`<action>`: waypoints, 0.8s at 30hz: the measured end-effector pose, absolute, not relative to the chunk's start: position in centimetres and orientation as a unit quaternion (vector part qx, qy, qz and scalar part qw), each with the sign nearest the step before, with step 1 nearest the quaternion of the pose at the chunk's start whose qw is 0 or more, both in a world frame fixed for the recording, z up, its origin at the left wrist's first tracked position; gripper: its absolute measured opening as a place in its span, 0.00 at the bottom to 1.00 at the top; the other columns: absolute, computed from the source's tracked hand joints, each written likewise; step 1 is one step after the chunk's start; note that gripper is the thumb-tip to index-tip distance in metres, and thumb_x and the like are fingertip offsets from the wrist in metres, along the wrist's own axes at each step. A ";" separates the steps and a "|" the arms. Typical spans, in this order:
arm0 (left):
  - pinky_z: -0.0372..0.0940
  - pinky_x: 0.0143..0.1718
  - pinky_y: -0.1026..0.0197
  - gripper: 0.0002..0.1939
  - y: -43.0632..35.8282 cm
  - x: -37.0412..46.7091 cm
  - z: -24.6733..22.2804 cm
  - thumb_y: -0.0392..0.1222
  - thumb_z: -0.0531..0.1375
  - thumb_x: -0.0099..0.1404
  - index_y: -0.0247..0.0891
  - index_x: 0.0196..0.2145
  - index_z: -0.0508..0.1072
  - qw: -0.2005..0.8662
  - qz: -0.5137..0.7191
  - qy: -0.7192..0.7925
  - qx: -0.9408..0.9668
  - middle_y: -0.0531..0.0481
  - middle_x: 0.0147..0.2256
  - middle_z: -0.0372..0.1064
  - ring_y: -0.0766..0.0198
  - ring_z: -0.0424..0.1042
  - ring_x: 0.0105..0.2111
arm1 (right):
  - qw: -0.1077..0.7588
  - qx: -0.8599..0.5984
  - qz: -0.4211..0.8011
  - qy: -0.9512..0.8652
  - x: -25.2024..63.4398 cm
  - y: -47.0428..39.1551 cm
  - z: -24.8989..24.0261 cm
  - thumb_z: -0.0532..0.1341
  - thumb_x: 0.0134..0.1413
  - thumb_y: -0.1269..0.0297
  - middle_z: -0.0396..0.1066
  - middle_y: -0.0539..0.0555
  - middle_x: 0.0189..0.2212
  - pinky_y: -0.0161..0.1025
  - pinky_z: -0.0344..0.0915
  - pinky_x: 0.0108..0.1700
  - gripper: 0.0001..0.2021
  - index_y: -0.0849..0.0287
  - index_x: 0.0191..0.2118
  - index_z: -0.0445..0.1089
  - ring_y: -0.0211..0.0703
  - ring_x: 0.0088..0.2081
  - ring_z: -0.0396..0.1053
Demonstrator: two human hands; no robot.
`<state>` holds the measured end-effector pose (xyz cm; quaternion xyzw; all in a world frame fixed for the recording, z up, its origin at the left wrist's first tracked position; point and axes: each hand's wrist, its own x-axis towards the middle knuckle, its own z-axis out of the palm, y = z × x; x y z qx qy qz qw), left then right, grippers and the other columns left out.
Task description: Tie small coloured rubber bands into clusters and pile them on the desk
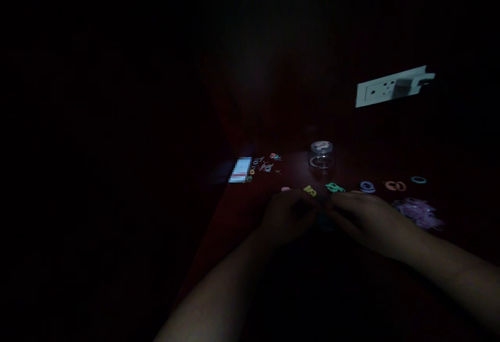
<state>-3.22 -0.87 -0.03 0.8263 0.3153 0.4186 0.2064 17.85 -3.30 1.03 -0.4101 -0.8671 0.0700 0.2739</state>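
colour-grouped elastic bands (335,188) sit just past the left hand (284,219) and right hand (369,217); mixed bands (267,168) farther left, ungrouped (too dark to tell either grip, tbh).

There were two hands, a left hand (291,217) and a right hand (363,217); one lidded jar (322,156); one lit screen (240,170); one socket plate (378,90) with one plug (423,80); one teal ring (419,180); one purple pile (420,214) and one scattered cluster (266,167), their pieces too small to count; and at least two orange rings (400,186).
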 end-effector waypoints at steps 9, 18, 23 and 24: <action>0.68 0.38 0.62 0.04 -0.6 -3.6 0.2 0.38 0.63 0.60 0.38 0.34 0.73 0.198 0.411 0.316 0.832 0.50 0.34 0.76 0.64 0.73 0.34 | 0.280 -0.410 0.066 -0.866 18.0 -3.2 1.0 0.53 0.63 0.65 0.72 0.52 0.30 0.40 0.62 0.36 0.08 0.56 0.33 0.66 0.44 0.32 0.70; 0.69 0.40 0.60 0.09 -0.5 -3.9 0.5 0.37 0.63 0.59 0.37 0.39 0.73 0.202 0.411 0.294 0.839 0.47 0.37 0.75 0.61 0.74 0.38 | 0.284 -0.407 0.063 -0.866 18.0 -3.2 1.1 0.54 0.62 0.66 0.72 0.52 0.29 0.40 0.62 0.35 0.08 0.56 0.32 0.67 0.43 0.32 0.70; 0.69 0.40 0.61 0.11 -0.4 -3.8 0.5 0.41 0.63 0.62 0.37 0.42 0.75 0.229 0.362 0.282 0.859 0.47 0.39 0.76 0.63 0.74 0.37 | 0.274 -0.393 0.072 -0.875 18.0 -3.2 1.1 0.53 0.62 0.67 0.72 0.53 0.30 0.41 0.62 0.36 0.08 0.56 0.34 0.69 0.43 0.33 0.70; 0.68 0.40 0.61 0.09 -0.5 -3.7 0.5 0.41 0.61 0.64 0.38 0.41 0.76 0.236 0.352 0.283 0.861 0.47 0.38 0.77 0.64 0.74 0.36 | 0.273 -0.393 0.071 -0.875 18.0 -3.3 1.1 0.53 0.62 0.67 0.72 0.53 0.30 0.41 0.62 0.36 0.08 0.56 0.34 0.69 0.44 0.33 0.70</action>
